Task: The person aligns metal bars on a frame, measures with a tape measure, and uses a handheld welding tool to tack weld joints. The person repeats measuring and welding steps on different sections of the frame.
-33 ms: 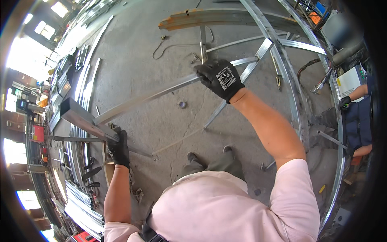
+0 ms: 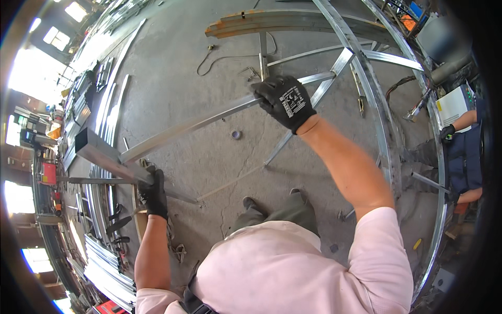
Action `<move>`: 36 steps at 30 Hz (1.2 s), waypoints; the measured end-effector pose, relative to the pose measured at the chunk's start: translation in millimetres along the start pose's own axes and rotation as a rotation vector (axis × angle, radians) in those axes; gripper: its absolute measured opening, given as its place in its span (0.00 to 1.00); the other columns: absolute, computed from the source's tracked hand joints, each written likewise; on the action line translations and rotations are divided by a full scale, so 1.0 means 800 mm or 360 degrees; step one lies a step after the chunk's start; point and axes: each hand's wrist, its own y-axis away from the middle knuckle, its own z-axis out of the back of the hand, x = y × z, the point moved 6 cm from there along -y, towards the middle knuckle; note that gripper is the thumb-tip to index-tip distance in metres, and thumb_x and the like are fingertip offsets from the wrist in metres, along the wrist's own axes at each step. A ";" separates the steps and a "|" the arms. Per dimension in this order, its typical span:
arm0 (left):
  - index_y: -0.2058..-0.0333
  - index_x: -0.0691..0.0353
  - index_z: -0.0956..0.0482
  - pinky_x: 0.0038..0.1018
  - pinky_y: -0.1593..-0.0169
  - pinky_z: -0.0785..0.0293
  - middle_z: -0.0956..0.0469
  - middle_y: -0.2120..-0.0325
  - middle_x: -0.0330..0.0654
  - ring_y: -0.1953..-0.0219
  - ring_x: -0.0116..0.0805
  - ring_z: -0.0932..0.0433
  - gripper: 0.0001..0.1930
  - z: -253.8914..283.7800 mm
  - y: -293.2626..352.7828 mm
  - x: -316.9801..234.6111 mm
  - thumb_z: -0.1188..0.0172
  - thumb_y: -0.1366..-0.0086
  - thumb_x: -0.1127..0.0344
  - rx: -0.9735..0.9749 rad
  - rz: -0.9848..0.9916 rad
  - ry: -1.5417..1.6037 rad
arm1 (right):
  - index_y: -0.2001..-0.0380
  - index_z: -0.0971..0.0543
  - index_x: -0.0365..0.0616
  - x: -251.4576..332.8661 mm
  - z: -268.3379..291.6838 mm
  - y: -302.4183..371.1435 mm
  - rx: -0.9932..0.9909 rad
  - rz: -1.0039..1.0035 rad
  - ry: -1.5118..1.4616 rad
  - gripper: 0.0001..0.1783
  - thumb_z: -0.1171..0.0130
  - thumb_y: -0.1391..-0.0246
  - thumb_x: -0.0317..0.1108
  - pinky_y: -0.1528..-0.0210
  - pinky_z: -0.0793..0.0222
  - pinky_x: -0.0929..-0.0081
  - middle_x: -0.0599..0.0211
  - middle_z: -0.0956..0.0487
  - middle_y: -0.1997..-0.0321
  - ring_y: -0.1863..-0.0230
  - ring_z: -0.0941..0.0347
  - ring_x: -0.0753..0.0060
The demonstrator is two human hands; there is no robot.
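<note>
A silvery welded metal frame stands at a slant before me, with both gloved hands on it. My left hand, in a black glove, closes round the lower part of a square metal tube, whose hollow end points up and left. From that tube a flat-sided metal bar runs up to the right. My right hand, also in a black glove, is wrapped round the bar's far end, beside an upright metal post. The fingers hide the joint there.
Long curved metal rails with cross braces stand at the right. Beyond them a co-worker in dark blue holds a metal rod. A rusty beam and a cable lie ahead. Stacked metal profiles line the left side.
The hollow end of the square tube has shifted very slightly left. Both hands keep their hold.
</note>
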 end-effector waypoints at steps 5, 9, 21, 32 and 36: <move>0.53 0.67 0.16 0.30 0.48 0.24 0.16 0.57 0.39 0.55 0.31 0.20 0.10 0.000 -0.018 0.010 0.32 0.32 0.72 0.0000 0.0058 0.0134 | 0.42 0.20 0.48 -0.016 0.000 0.039 -0.0460 -0.0113 -0.0057 0.25 0.30 0.44 0.37 0.41 0.25 0.55 0.58 0.19 0.48 0.44 0.23 0.53; 0.53 0.69 0.14 0.31 0.46 0.23 0.14 0.56 0.41 0.55 0.32 0.18 0.11 -0.003 -0.010 -0.006 0.33 0.32 0.73 -0.0119 0.0066 0.0221 | 0.35 0.26 0.41 -0.114 -0.011 0.162 -0.0874 -0.0932 -0.0057 0.34 0.27 0.44 0.36 0.38 0.29 0.53 0.54 0.22 0.43 0.41 0.26 0.48; 0.53 0.64 0.18 0.34 0.46 0.24 0.19 0.57 0.40 0.53 0.34 0.21 0.12 0.015 0.000 -0.016 0.31 0.34 0.74 -0.0192 0.0042 0.0034 | 0.57 0.15 0.44 -0.312 -0.260 0.210 -0.0431 -0.1699 -0.2001 0.10 0.30 0.43 0.31 0.42 0.27 0.69 0.72 0.16 0.57 0.51 0.21 0.73; 0.48 0.69 0.20 0.33 0.46 0.24 0.20 0.56 0.44 0.54 0.35 0.20 0.15 0.061 -0.036 -0.138 0.35 0.32 0.74 -0.0311 -0.0160 -0.0359 | 0.57 0.16 0.45 -0.343 -0.158 0.080 -0.0395 -0.1420 -0.1680 0.10 0.32 0.38 0.36 0.52 0.26 0.71 0.73 0.18 0.62 0.58 0.22 0.73; 0.46 0.67 0.20 0.33 0.42 0.24 0.20 0.52 0.41 0.49 0.33 0.21 0.16 0.026 -0.020 -0.063 0.34 0.31 0.72 -0.0235 -0.0285 -0.0168 | 0.58 0.16 0.46 -0.338 -0.215 0.116 -0.0445 -0.1525 -0.1738 0.10 0.28 0.43 0.32 0.49 0.27 0.70 0.73 0.17 0.60 0.55 0.22 0.75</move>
